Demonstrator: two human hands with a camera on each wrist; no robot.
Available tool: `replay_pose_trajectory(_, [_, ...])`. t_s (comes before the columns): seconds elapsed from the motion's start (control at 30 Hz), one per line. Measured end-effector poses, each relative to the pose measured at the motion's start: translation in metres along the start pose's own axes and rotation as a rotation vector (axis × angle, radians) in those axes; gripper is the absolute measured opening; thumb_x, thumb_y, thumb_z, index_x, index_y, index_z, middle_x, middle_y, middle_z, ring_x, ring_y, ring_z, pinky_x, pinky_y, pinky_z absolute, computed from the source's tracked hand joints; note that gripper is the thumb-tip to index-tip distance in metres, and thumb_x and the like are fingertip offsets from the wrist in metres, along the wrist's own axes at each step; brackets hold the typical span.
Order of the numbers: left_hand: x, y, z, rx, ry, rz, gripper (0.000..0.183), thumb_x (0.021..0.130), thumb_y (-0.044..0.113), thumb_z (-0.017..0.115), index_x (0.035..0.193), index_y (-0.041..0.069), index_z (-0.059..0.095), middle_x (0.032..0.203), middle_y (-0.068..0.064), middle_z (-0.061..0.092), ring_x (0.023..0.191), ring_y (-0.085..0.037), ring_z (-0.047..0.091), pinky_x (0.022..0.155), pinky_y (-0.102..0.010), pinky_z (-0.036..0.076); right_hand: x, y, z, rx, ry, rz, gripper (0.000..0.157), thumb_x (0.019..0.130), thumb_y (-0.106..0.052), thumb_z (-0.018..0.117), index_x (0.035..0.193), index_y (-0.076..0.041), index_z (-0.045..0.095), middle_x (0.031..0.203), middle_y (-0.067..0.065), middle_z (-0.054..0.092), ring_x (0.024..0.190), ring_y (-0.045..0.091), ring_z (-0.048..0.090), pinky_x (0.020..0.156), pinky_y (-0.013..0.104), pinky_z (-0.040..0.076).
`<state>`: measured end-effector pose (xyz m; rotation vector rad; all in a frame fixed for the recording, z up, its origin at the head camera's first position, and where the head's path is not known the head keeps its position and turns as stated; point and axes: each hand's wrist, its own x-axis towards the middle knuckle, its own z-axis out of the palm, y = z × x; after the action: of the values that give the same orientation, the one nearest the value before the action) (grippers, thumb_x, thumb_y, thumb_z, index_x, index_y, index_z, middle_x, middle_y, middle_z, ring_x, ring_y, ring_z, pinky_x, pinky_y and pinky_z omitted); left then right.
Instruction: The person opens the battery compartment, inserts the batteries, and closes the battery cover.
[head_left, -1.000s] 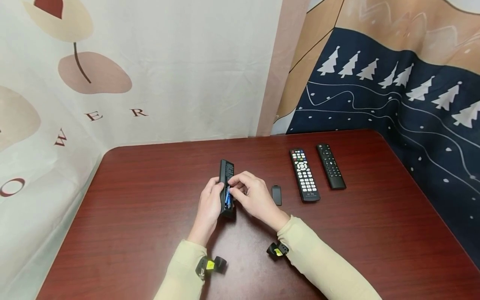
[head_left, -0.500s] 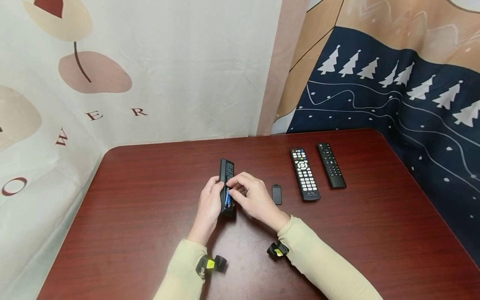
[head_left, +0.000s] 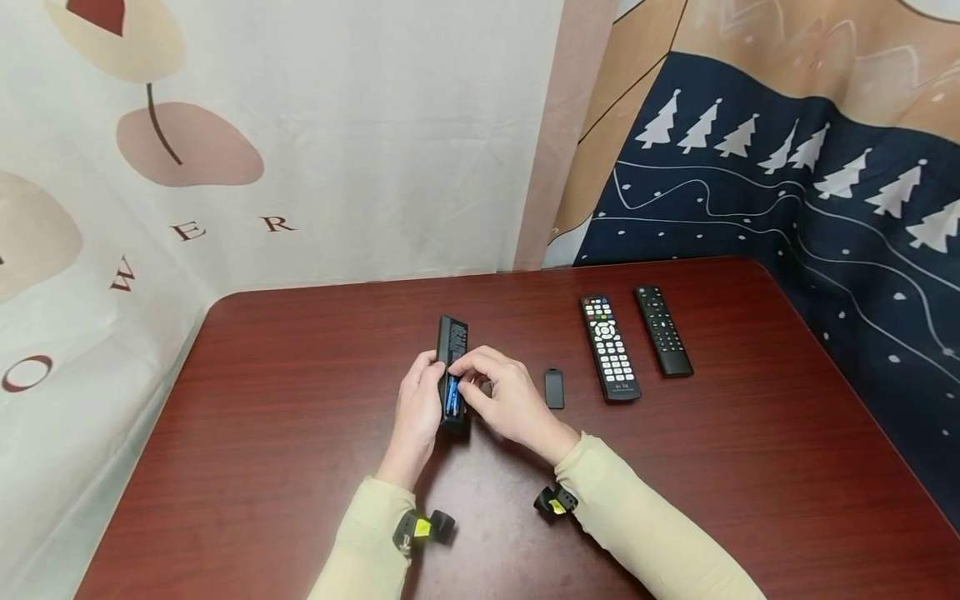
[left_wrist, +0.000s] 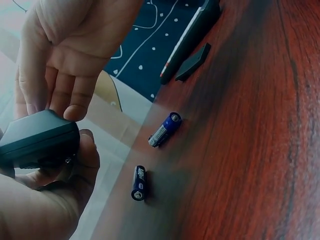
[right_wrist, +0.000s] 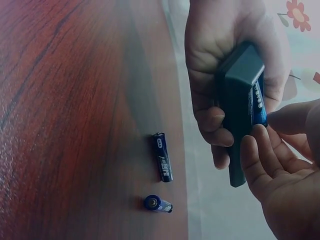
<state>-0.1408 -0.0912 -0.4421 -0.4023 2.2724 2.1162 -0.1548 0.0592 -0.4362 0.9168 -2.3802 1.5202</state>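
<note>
My left hand (head_left: pixel 422 400) grips a black remote control (head_left: pixel 453 333), its back turned up and the battery compartment uncovered. Blue batteries (head_left: pixel 452 400) lie side by side in the compartment. My right hand (head_left: pixel 510 396) is bent over it, with thumb and index fingertip at the upper end of a battery; the right wrist view shows the thumb right against the blue battery (right_wrist: pixel 259 107). On the table beyond the remote, two loose blue batteries (left_wrist: pixel 165 129) (left_wrist: pixel 139 183) lie apart; the hands hide them in the head view.
A small black battery cover (head_left: pixel 553 389) lies right of my right hand. Farther right are a black remote with white buttons (head_left: pixel 610 350) and a slimmer black remote (head_left: pixel 663 332). Printed curtains (head_left: pixel 390 150) hang along the back and sides of the dark red table (head_left: pixel 262 417).
My right fingertips have shifted slightly left across the compartment, and the blue batteries show more plainly and lie flatter. The left hand keeps its grip, with the remote tipped slightly left.
</note>
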Motion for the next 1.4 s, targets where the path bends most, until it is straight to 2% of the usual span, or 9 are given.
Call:
replay_pose_trajectory(0.23, [-0.0001,0.0011,0.0012,-0.038,0.015,0.004,0.033,0.106,0.019,0.042,0.125,0.004,0.064,0.112,-0.016,0.066,0.088,-0.014,0.06,0.074,-0.025,0.05,-0.0008,0.0,0.0005,0.004,-0.005,-0.024,0.021,0.091,0.006,0.065,0.108,-0.003,0.073,0.107,0.006,0.07,0.085,0.013,0.065,0.072,0.042,0.059])
replay_pose_trajectory(0.53, [0.0015,0.0,0.0032,-0.102,0.033,0.02,0.03,0.106,0.018,0.04,0.117,0.002,0.063,0.097,-0.01,0.064,0.079,-0.014,0.059,0.066,-0.024,0.051,-0.0013,-0.0026,0.0009,0.003,-0.013,-0.053,0.025,0.088,0.007,0.065,0.109,-0.004,0.073,0.111,0.007,0.07,0.088,0.016,0.067,0.068,0.041,0.059])
replay_pose_trajectory(0.77, [0.0012,0.0024,0.0042,-0.17,0.025,0.014,0.03,0.107,0.017,0.039,0.117,0.002,0.063,0.096,-0.01,0.063,0.078,-0.014,0.061,0.066,-0.024,0.052,-0.0019,-0.0035,0.0003,-0.025,-0.014,-0.082,0.027,0.088,0.006,0.065,0.111,-0.004,0.073,0.114,0.008,0.07,0.09,0.018,0.069,0.07,0.026,0.056])
replay_pose_trajectory(0.97, [0.0025,0.0037,0.004,-0.172,0.022,0.014,0.032,0.107,0.018,0.038,0.119,0.002,0.063,0.098,-0.011,0.064,0.08,-0.015,0.061,0.068,-0.025,0.053,-0.0029,-0.0034,0.0004,-0.028,-0.017,-0.079,0.028,0.088,0.007,0.064,0.113,-0.004,0.073,0.116,0.008,0.07,0.092,0.017,0.068,0.072,0.039,0.06])
replay_pose_trajectory(1.03, [0.0029,0.0038,0.0038,-0.179,0.019,0.014,0.032,0.107,0.018,0.038,0.12,0.002,0.063,0.099,-0.012,0.064,0.08,-0.015,0.062,0.068,-0.025,0.053,-0.0034,-0.0033,0.0004,-0.037,-0.018,-0.084,0.029,0.088,0.007,0.065,0.113,-0.005,0.073,0.116,0.008,0.07,0.093,0.017,0.067,0.073,0.04,0.06])
replay_pose_trajectory(1.27, [0.0044,0.0053,0.0034,-0.231,0.013,0.008,0.033,0.107,0.018,0.037,0.122,0.002,0.062,0.098,-0.011,0.063,0.078,-0.016,0.063,0.069,-0.027,0.056,-0.0038,-0.0045,0.0002,-0.103,-0.014,-0.121,0.032,0.087,0.005,0.067,0.116,-0.006,0.076,0.117,0.007,0.072,0.106,0.017,0.067,0.089,0.03,0.057])
replay_pose_trajectory(1.4, [0.0051,0.006,0.003,-0.258,0.012,0.006,0.033,0.107,0.017,0.037,0.123,0.002,0.061,0.096,-0.011,0.062,0.075,-0.016,0.063,0.067,-0.028,0.057,-0.0034,-0.004,0.0002,-0.122,-0.026,-0.135,0.033,0.087,0.005,0.066,0.117,-0.006,0.077,0.118,0.007,0.073,0.11,0.019,0.066,0.09,0.031,0.056])
